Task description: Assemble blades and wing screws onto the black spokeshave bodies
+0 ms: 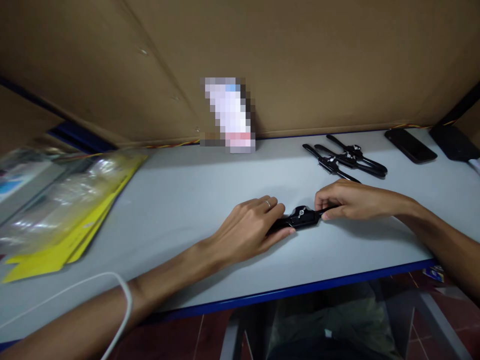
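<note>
A pale grey table (187, 200) with a blue front edge stands against a cardboard wall (300, 60). Near the front edge a black tool (302, 217) lies flat between two hands. The left hand (247, 230) has its fingers closed over one handle, and the right hand (352, 200) pinches the other. Two similar tools (347, 159), a phone (410, 145) and yellow packets (67, 225) lie around.

Both hands rest on a pale table (195, 200) and grip one black tool (300, 218), the left hand (249, 227) on its left end, the right hand (347, 201) on its right end. Just beyond lie two more black tools (347, 157); yellow packets (67, 215) sit far left, a phone (410, 145) far right.
</note>
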A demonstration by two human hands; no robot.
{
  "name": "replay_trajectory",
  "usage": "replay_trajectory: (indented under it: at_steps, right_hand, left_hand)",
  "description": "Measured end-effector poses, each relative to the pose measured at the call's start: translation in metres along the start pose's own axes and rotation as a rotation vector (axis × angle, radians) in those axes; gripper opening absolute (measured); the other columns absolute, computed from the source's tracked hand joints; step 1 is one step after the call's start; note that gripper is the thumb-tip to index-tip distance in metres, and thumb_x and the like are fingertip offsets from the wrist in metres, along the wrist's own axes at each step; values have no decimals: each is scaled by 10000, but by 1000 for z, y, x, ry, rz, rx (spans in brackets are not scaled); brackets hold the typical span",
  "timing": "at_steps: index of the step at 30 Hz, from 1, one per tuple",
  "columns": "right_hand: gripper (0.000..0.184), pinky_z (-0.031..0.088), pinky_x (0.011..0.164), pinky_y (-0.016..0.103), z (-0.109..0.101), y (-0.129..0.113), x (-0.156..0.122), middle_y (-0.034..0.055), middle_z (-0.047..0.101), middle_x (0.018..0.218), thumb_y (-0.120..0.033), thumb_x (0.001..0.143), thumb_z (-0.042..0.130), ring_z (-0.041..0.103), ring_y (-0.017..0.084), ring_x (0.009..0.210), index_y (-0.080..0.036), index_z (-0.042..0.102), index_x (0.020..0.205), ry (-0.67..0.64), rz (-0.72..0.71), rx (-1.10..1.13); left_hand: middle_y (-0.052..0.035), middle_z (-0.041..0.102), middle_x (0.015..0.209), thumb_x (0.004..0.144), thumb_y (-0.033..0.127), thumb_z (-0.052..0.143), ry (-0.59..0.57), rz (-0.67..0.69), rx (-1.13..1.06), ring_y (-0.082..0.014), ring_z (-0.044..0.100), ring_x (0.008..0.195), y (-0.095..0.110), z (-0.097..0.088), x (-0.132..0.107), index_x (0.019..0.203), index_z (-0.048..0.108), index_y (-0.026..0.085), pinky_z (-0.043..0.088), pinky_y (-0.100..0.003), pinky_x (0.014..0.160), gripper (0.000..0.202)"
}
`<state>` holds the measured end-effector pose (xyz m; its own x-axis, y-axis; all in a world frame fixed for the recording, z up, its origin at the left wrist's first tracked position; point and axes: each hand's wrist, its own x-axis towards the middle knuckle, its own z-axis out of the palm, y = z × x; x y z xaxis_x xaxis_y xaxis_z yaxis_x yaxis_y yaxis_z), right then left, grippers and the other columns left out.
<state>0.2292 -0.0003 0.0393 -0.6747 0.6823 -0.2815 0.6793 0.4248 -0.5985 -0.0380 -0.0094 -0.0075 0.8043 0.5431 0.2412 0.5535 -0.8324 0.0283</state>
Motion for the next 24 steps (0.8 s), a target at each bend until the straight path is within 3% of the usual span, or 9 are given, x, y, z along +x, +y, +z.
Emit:
replay_trajectory:
  at_steps: [8, 12, 15, 18, 24]
  right_hand:
    - [107, 333, 705, 291, -4, -2, -5, 31, 670, 876, -282, 885, 599, 562, 173, 790, -198, 664, 895, 58, -11, -84]
    - [321, 283, 665, 302, 2, -4, -2, 41, 588, 777, -364, 978, 470, 477, 159, 695, -185, 578, 734, 292, -19, -245]
    - [352, 239, 616, 303, 12, -7, 4, 17, 525, 695, -328, 1007, 396, 382, 139, 608, -194, 498, 697, 438, 25, -296]
    - [291, 224, 593, 295, 23, -12, 10, 0, 532, 693, -290, 1005, 407, 373, 128, 590, -191, 508, 751, 452, 26, -292]
    - [440, 198, 576, 303, 41, -20, 17, 11, 569, 659, -466, 997, 476, 375, 123, 578, -178, 563, 676, 456, 55, -357]
  left_hand:
    - [-27, 596, 751, 1036, 562, 280, -22, 18, -18, -157, 544, 631, -2, 0, 2, 845, 551, 176, 420, -287, 565, 509]
    - [-22, 593, 735, 1050, 519, 274, -29, 40, -28, -161, 552, 632, -2, 0, 2, 846, 549, 171, 414, -292, 574, 488]
    - [-17, 588, 727, 1058, 496, 257, -24, 55, -25, -154, 537, 615, -1, -2, 3, 836, 548, 170, 396, -290, 571, 491]
    - [-16, 584, 724, 1058, 498, 253, -38, 47, -23, -150, 525, 610, -1, -2, 3, 837, 551, 169, 382, -293, 568, 495]
    - [-14, 580, 698, 1055, 494, 271, -49, 31, -29, -147, 498, 575, 1, 0, 2, 846, 571, 172, 356, -305, 551, 487]
